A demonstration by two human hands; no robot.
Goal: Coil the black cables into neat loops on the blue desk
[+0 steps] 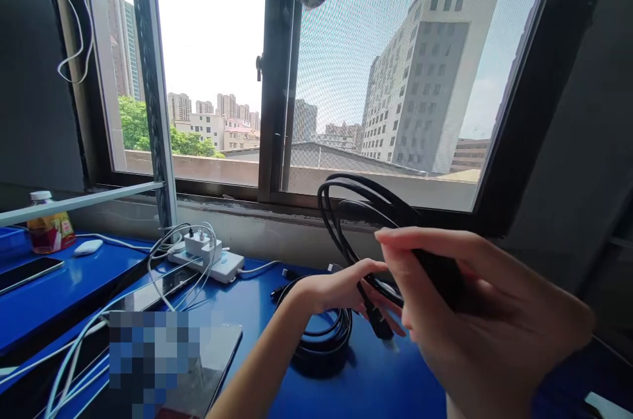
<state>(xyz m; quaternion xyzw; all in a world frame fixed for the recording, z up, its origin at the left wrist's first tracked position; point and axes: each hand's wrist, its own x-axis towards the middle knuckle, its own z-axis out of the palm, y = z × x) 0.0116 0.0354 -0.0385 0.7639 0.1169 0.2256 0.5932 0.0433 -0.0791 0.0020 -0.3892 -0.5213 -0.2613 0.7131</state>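
A looped black cable [341,221] hangs in front of me, with its upper loops rising against the window. My right hand [489,307] is closed around its thick black part, thumb and forefinger pinched together near the camera. Behind it, my left hand [341,287] has its thumb and fingers around the cable's lower strands; its fingertips are partly hidden by the right hand. A black plug [378,323] dangles below the left hand. Under my left wrist, another black cable coil [324,343] lies on the blue table [277,379].
A white power strip [225,266] with chargers and tangled white cables stands at the back. A tablet-like device [217,353] lies at the front left, partly pixelated. Further left are a phone [30,274], a white case [89,247] and a bottle [49,227]. A metal shelf post [153,89] stands left.
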